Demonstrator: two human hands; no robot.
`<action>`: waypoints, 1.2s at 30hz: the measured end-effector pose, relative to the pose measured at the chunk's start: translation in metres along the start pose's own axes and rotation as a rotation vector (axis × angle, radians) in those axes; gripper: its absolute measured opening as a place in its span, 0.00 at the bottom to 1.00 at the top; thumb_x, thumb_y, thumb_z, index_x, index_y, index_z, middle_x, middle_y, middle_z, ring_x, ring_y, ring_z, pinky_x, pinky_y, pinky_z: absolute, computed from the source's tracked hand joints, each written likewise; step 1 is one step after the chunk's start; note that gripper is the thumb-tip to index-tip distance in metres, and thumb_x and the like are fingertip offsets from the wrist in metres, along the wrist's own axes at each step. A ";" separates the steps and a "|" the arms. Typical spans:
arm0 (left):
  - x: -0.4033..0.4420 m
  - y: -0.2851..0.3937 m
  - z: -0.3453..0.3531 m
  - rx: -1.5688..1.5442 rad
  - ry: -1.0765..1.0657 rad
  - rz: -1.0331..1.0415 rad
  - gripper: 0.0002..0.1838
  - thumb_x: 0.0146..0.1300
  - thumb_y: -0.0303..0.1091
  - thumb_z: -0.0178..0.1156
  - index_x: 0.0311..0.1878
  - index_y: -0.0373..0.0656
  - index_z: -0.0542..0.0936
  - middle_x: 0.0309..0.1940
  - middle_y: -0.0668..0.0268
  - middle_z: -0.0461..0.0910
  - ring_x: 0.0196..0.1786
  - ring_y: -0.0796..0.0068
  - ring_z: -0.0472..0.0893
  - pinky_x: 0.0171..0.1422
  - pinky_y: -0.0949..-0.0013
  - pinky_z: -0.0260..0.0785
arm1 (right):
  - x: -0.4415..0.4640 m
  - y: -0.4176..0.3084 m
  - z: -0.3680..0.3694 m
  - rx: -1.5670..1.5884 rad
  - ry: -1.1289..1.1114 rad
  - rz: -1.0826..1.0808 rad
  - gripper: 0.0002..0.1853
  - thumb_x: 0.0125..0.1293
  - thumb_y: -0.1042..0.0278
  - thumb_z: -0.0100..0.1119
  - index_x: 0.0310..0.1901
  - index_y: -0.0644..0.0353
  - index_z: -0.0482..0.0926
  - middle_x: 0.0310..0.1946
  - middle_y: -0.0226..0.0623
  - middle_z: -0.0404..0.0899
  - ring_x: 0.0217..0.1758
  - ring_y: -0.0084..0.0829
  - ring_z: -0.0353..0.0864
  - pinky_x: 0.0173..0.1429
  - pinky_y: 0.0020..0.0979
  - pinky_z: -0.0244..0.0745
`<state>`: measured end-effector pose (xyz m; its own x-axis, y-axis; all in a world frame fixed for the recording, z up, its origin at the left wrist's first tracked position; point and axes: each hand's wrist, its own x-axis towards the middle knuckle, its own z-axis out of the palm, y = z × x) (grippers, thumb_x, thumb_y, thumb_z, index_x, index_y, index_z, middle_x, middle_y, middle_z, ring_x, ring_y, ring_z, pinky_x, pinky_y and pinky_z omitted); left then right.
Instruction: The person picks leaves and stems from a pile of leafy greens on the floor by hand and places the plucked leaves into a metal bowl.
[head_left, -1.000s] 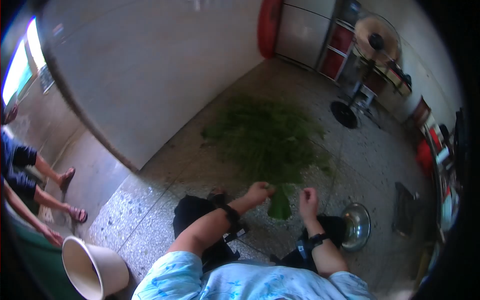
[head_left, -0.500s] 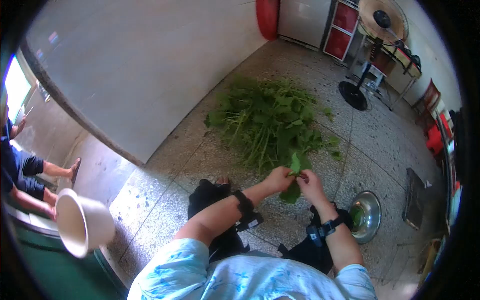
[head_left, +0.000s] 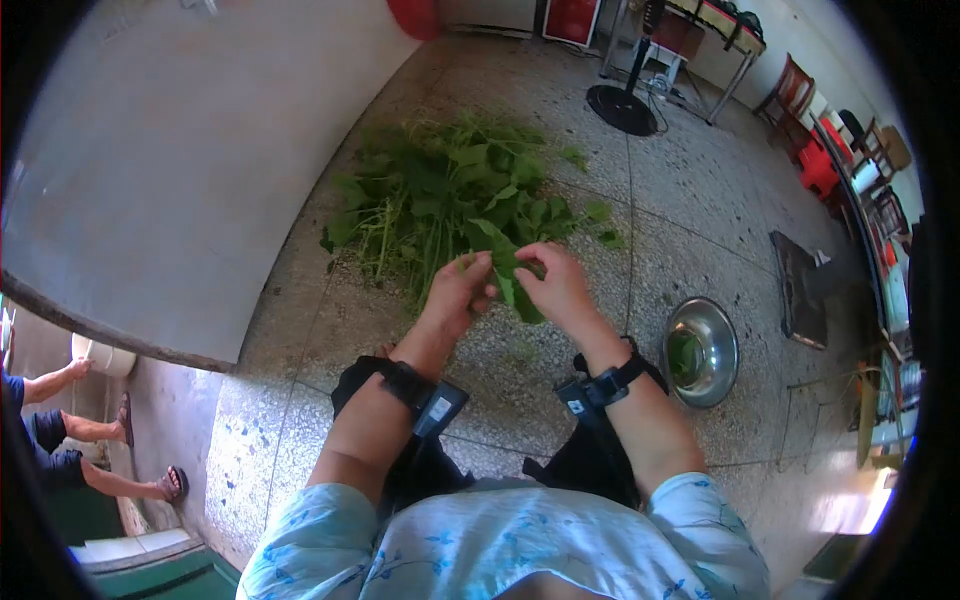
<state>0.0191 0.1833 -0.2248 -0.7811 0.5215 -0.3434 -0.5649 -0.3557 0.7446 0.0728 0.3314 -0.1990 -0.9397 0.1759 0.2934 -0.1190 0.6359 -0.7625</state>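
Note:
Between my hands, close to the near edge of a leafy heap, is a green leafy sprig (head_left: 506,270). My left hand (head_left: 460,290) is closed on it, thumb against fingers. On the other side my right hand (head_left: 553,284) pinches the leaf with thumb and fingertips. The heap of green leaves and stems (head_left: 440,190) lies spread on the speckled floor just beyond my hands. To the right stands a round metal bowl (head_left: 716,345) with some green leaves (head_left: 684,355) inside.
At the left, another person's arm and legs (head_left: 90,428) show beside a pale bucket (head_left: 104,356). A pale wall panel (head_left: 180,180) borders the heap. Farther back are a fan base (head_left: 621,109), a red stool (head_left: 818,168) and a dark mat (head_left: 798,290).
The view has turned downward and to the right. My hands, apart one second ago, came together at the leafy sprig. The other person's bucket has been raised off its earlier place.

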 end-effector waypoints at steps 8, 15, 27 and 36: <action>0.008 -0.010 0.012 -0.004 -0.011 -0.059 0.09 0.60 0.36 0.51 0.40 0.44 0.72 0.27 0.71 0.71 0.23 0.81 0.72 0.17 0.80 0.53 | -0.012 0.012 0.001 -0.220 0.219 -0.149 0.06 0.45 0.73 0.57 0.28 0.58 0.75 0.29 0.37 0.71 0.38 0.40 0.69 0.41 0.37 0.65; 0.024 -0.022 0.015 0.389 -0.032 0.014 0.09 0.59 0.35 0.52 0.35 0.39 0.73 0.21 0.71 0.73 0.18 0.83 0.73 0.16 0.81 0.55 | -0.013 0.031 0.007 -0.159 0.160 -0.152 0.04 0.48 0.71 0.55 0.27 0.58 0.74 0.23 0.37 0.72 0.30 0.39 0.72 0.33 0.36 0.67; 0.032 -0.043 0.015 0.824 -0.172 0.064 0.08 0.59 0.30 0.50 0.30 0.35 0.73 0.20 0.68 0.74 0.19 0.80 0.73 0.24 0.76 0.66 | -0.032 0.042 0.006 -0.476 -0.054 -0.064 0.06 0.48 0.68 0.51 0.22 0.61 0.69 0.22 0.40 0.73 0.30 0.39 0.74 0.31 0.37 0.69; 0.024 -0.040 0.009 0.760 -0.150 0.012 0.07 0.58 0.29 0.50 0.30 0.37 0.74 0.20 0.69 0.74 0.19 0.82 0.73 0.23 0.78 0.64 | -0.033 0.042 0.018 -0.459 -0.023 -0.052 0.07 0.48 0.67 0.52 0.23 0.61 0.69 0.22 0.41 0.73 0.26 0.40 0.74 0.28 0.39 0.68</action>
<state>0.0252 0.2168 -0.2579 -0.7108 0.6400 -0.2917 -0.1762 0.2395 0.9548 0.0930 0.3390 -0.2509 -0.9436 0.1213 0.3080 -0.0169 0.9115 -0.4110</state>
